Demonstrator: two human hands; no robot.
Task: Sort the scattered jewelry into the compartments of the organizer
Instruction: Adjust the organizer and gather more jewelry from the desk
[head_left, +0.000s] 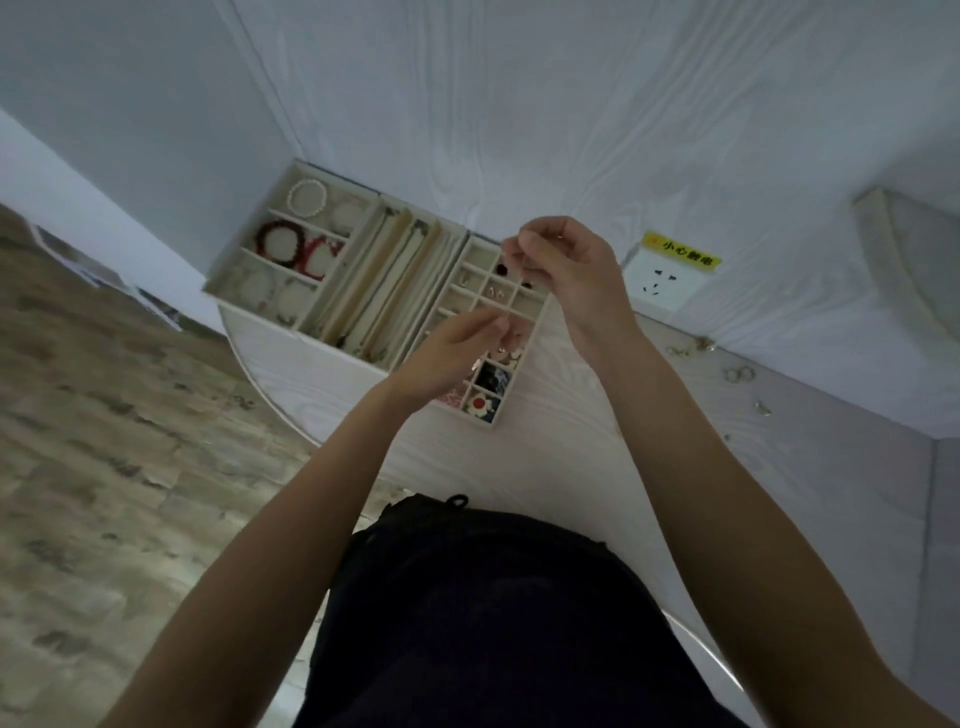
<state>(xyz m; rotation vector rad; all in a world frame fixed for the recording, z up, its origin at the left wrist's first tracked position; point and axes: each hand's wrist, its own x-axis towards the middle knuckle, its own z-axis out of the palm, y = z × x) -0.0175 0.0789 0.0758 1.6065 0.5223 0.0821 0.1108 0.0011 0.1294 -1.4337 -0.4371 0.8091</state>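
A cream organizer (223, 270) lies on the white table against the wall. Its left section holds bead bracelets (306, 196), its middle section long slots with chains, its right section a grid of small compartments (522, 299) with earrings and brooches. Both hands hover over the grid. My right hand (571, 265) pinches the top of a thin, pale chain (519, 280). My left hand (457, 353) pinches its lower end. The chain is stretched between them and is hard to see.
Several loose small pieces of jewelry (737, 373) lie scattered on the table at the right, near the wall. A wall socket (667, 283) with a yellow warning label sits just right of my right hand. The table's rounded edge drops to a wooden floor at the left.
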